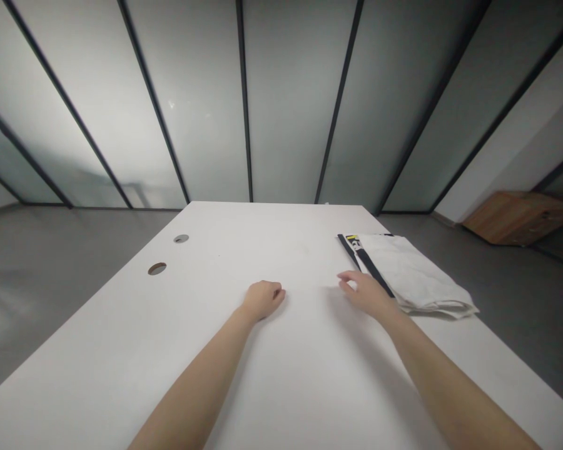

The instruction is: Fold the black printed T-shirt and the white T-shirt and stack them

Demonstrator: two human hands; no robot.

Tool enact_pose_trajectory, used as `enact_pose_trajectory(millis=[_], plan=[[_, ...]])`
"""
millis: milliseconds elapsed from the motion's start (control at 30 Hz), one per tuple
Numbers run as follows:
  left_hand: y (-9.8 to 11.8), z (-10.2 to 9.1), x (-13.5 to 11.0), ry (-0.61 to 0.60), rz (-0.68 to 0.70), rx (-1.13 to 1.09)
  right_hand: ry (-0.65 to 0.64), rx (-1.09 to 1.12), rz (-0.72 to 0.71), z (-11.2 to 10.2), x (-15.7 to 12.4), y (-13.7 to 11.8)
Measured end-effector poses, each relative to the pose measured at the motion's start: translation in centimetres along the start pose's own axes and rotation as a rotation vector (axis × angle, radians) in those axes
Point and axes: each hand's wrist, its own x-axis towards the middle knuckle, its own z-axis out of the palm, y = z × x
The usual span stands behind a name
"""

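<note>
My left hand (264, 299) rests on the white table (206, 375) near its middle, its fingers curled into a loose fist with nothing seen in them. To the right, my right hand (363, 292) hovers a little above the tabletop and casts a shadow. Its thumb and fingers are apart, with nothing between them. Just beyond and beside that hand lies a folded white cloth (413, 269) with black bands along its left side and a small yellow, black and white print. My right hand overlaps the near end of a black band; whether they touch I cannot tell.
Two round holes pierce the tabletop at the left, a nearer hole (157, 269) and a farther one (181, 239). Behind the table stands a frosted glass wall (286, 112) with dark frames. A wooden cabinet (511, 215) is at the far right on the grey floor (65, 262).
</note>
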Motion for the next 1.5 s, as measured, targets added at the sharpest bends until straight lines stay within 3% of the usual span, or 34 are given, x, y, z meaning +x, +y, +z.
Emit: enact_pose_trajectory(millis=[100, 233, 400, 533, 733, 867, 1000, 1067, 1133, 1200, 1333, 1400, 1500], plan=[[-0.2, -0.1, -0.2, 0.028, 0.072, -0.106, 0.221, -0.2, -0.019, -3.1, -1.3, 5.2], [0.3, -0.6, -0.8, 0.058, 0.168, -0.292, 0.365, -0.339, 0.021, -6.1, -4.6, 12.1], [1.7, -2.2, -1.1, -0.108, 0.242, -0.328, 0.267, -0.343, 0.188, -6.5, -8.6, 18.0], [3.2, -4.0, -1.4, -0.283, 0.269, -0.317, 0.27, -0.293, 0.245, -6.4, -9.4, 18.7], [5.2, -7.2, -3.0, -0.413, 0.244, -0.33, 0.088, -0.48, 0.435, -8.7, -7.0, 13.9], [6.1, -8.5, -4.1, -0.415, 0.266, -0.384, 0.091, -0.531, 0.396, -9.0, -4.7, 8.5], [8.0, -7.9, -4.8, -0.465, 0.365, -0.561, 0.197, -0.047, 0.317, -7.2, -3.1, 1.0], [9.3, -7.1, -5.0, -0.593, 0.402, -0.757, 0.158, 0.298, 0.23, -6.0, -2.9, -3.2], [10.3, -6.5, -5.1, -0.671, 0.354, -0.955, 0.049, 0.609, 0.162, -5.3, -3.1, -7.2], [10.6, -6.2, -4.9, -0.586, 0.241, -1.05, -0.132, 0.905, 0.12, -5.1, -3.3, -10.4], [9.1, -6.4, -3.9, -0.237, -0.011, -1.07, -0.462, 1.325, 0.086, -5.6, -3.6, -14.0], [8.2, -6.5, -3.2, -0.135, -0.124, -1.212, -0.507, 1.362, 0.068, -5.4, -3.7, -14.7], [7.4, -6.4, -2.2, 0.009, -0.212, -1.558, -0.488, 1.171, 0.03, -3.9, -3.8, -15.1]])
